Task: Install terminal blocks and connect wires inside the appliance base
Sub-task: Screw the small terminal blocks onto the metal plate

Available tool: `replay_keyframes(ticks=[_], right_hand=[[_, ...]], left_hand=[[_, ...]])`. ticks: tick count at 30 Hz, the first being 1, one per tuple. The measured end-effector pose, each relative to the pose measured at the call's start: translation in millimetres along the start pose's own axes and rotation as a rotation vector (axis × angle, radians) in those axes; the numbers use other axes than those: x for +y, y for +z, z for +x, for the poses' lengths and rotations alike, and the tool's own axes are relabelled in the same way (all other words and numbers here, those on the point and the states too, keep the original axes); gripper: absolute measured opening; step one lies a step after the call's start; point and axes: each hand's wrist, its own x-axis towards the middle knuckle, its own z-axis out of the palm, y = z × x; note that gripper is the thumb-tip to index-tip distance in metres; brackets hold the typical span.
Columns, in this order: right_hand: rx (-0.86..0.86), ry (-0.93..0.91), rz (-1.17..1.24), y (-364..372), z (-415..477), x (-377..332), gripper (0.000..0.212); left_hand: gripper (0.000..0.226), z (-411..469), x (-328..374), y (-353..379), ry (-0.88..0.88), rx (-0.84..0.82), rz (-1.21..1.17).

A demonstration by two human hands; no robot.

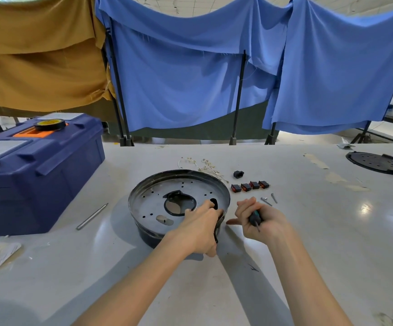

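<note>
- Round dark metal appliance base [153, 201] at the middle of the white table [320, 231].
- Left hand [197, 229] clamped on its near right rim, fingers inside.
- Right hand [263, 223] just beside it, curled round a small dark-handled screwdriver [253, 217].
- Pale wire bundle [204, 167] behind the base.

We log the appliance base [153, 198] as bare metal with a dull grey sheen, its outer wall darker and glossier. Desk [308, 243]: smooth, pale, glossy, glare spots. Toolbox [38, 184]: blue moulded plastic, semi-matt. Drapes [190, 78]: blue woven cloth, matt, frayed edges; mustard cloth [38, 55] likewise. Switches [249, 185]: shiny black plastic. Screwdriver [253, 217] handle: dark plastic or rubber, we can't tell. Rod [92, 216]: brushed metal.
</note>
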Motion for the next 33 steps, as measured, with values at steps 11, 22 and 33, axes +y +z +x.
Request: replay_keyframes(ticks=[11, 22, 33], right_hand=[[-0.049, -0.335, -0.041, 24.8, -5.0, -24.3, 0.012], [0.083, -0.933, -0.210, 62.9, 21.6, -20.5, 0.033], [-0.034, -1.415, -0.555, 70.1, 38.9, -4.1, 0.050]], left_hand=[[0.086, 11.1, -20.8, -16.1, 0.006, -0.200, -0.235], [0.059, 47.9, -38.7, -19.3, 0.076, 0.076, -0.236], [0.052, 63.4, -45.3, -6.2, 0.064, 0.121, -0.310]])
